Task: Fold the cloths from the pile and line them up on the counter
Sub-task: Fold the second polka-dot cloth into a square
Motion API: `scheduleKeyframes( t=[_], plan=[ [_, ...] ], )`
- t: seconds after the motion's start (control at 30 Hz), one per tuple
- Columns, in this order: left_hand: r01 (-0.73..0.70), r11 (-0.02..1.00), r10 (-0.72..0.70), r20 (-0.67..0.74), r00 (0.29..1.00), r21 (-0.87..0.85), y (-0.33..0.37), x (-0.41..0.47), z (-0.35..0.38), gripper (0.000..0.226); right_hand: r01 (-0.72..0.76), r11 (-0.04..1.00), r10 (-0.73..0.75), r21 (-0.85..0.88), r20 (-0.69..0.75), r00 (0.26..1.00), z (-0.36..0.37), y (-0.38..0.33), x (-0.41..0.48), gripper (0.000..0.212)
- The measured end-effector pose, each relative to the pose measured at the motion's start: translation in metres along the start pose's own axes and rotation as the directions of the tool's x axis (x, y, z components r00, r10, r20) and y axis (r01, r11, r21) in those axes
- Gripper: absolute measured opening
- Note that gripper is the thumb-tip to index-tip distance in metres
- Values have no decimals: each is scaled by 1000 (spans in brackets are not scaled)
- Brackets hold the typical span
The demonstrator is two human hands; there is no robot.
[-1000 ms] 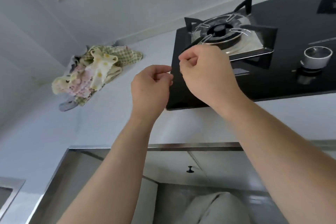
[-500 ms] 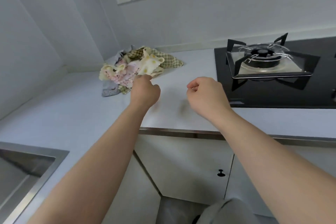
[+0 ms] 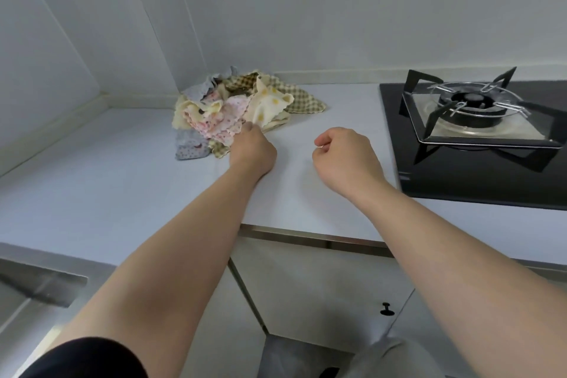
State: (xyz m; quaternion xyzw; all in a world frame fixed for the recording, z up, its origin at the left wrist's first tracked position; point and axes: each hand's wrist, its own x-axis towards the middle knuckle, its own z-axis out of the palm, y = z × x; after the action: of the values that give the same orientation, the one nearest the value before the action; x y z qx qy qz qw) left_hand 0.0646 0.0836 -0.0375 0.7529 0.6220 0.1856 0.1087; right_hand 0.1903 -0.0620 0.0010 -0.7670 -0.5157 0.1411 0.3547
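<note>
left hand point(image 3: 253, 147) at the pile point(image 3: 239, 107), fingers hidden so grip unclear, may drag tangled cloths together; right hand point(image 3: 343, 156) clenched empty.

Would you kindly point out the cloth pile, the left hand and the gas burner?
cloth pile point(image 3: 228, 115): head view, pink cloth in its middle.
left hand point(image 3: 253, 150): head view, back of hand.
gas burner point(image 3: 472, 99): head view, black burner cap.
</note>
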Motion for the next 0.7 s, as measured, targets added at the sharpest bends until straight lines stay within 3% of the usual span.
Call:
scheduleKeyframes(
  t=[0.13, 0.2, 0.4, 0.5, 0.6, 0.7],
  plan=[
    [-41, 992, 31, -83, 996, -117, 2, -6, -8, 54, 8, 1000, -8, 0, 14, 1000, -2, -1, 9, 34],
    [-133, 976, 102, -176, 979, -171, 8, -10, -21, 56, 8, 1000, -8, -1, 26, 1000, -4, -1, 14, 34],
    [-503, 842, 339, -536, 774, -194, 40, -53, -87, 53, 147, 987, -148, 71, 9, 989, -21, -6, 23, 48],
    [-616, 775, 416, -621, 664, -140, 51, -77, -103, 52, 321, 924, -322, 208, -29, 946, -21, -11, 15, 75],
    [-649, 753, 429, -664, 612, -112, 59, -87, -111, 46, 363, 876, -343, 317, -119, 932, -26, -15, 7, 98],
    [-654, 749, 423, -683, 596, -107, 64, -92, -115, 33, 413, 880, -384, 236, -160, 910, -39, -12, 4, 78]
  ],
)
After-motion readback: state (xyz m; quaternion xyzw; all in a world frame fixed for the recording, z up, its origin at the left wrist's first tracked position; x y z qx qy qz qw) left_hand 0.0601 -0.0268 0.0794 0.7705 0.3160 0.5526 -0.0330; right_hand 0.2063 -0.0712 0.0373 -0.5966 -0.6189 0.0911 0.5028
